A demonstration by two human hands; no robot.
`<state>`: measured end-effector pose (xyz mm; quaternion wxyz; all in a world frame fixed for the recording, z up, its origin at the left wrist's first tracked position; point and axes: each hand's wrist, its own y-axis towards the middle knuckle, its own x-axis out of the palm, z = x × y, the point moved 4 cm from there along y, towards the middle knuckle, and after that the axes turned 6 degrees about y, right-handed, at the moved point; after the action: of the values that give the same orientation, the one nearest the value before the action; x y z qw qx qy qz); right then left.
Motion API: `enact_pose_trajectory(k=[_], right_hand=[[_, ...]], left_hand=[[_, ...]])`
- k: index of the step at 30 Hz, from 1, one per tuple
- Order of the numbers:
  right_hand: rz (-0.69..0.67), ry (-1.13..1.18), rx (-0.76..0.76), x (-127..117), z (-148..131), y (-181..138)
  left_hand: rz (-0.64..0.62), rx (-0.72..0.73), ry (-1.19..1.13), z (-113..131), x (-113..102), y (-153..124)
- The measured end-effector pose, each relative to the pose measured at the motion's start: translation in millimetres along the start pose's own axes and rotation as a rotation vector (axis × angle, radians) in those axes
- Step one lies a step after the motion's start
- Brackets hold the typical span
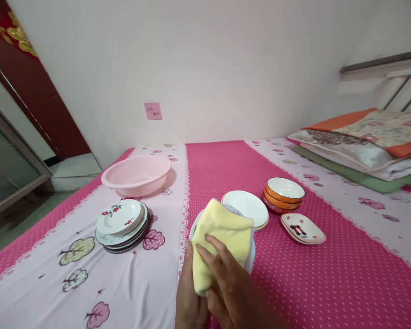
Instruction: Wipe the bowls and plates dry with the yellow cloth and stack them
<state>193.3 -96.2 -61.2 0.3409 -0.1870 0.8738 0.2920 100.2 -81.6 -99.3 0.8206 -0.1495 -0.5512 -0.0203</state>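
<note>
Right hand [226,278] lies flat, fingers spread, pressing a yellow cloth [221,240] onto a plate [194,228] held above the bed [329,283]. Left hand [188,297] grips plate and cloth from below, fingers hidden. Risk: the hidden rim may slip and drop onto the white plates [248,208] just behind.

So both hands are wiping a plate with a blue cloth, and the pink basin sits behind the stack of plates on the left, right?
Not quite: the cloth is yellow, not blue, as the head view shows. The rest stands: both hands, left and right, press it on a plate, and the pink basin sits behind the stack of plates.
</note>
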Motion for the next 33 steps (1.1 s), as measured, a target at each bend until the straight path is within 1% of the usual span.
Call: enact_pose_trajectory(k=[4,5,7,10,11,14,17,20,23,25,27,30,33], right_hand=[[-0.014,0.043,-0.071,-18.9,-2.7,-1.4],[0.001,0.043,-0.078,-22.2,-1.5,-0.6],[0.101,-0.008,-0.073,-25.9,2.3,1.7],[0.333,-0.179,-0.048,-23.7,5.9,3.3],[0.385,-0.23,-0.044,-21.2,6.0,3.2],[0.458,-0.311,-0.073,-14.8,4.8,2.9],[0.469,-0.35,-0.109,-14.6,8.7,3.5],[0.463,-0.373,-0.122,-20.0,21.0,6.2],[0.492,-0.409,-0.129,-29.3,35.0,8.1],[0.527,-0.456,-0.1,-36.2,43.4,7.6],[0.545,-0.5,-0.039,-41.5,51.0,6.1],[0.519,-0.502,0.028,-42.8,57.8,3.3],[0.466,-0.438,0.043,-35.0,53.6,1.5]], left_hand=[[-0.015,0.019,0.061,1.1,-3.5,-1.0],[-0.016,0.023,0.084,0.8,-4.2,-0.6],[-0.036,0.018,0.123,-1.8,-2.4,0.3],[-0.095,0.006,0.146,-9.1,6.0,1.4],[-0.114,0.007,0.142,-11.7,9.0,1.7],[-0.151,0.018,0.12,-17.9,13.8,2.2],[-0.16,0.038,0.124,-21.4,12.9,3.5],[-0.162,0.043,0.124,-24.9,11.0,6.8],[-0.14,0.052,0.09,-28.9,7.7,12.0],[-0.105,0.087,0.046,-29.9,3.5,15.4],[-0.063,0.135,0.008,-28.5,-1.5,17.5],[-0.017,0.208,-0.025,-22.3,-5.7,17.9],[0.023,0.29,-0.07,-13.2,-6.5,16.4]])
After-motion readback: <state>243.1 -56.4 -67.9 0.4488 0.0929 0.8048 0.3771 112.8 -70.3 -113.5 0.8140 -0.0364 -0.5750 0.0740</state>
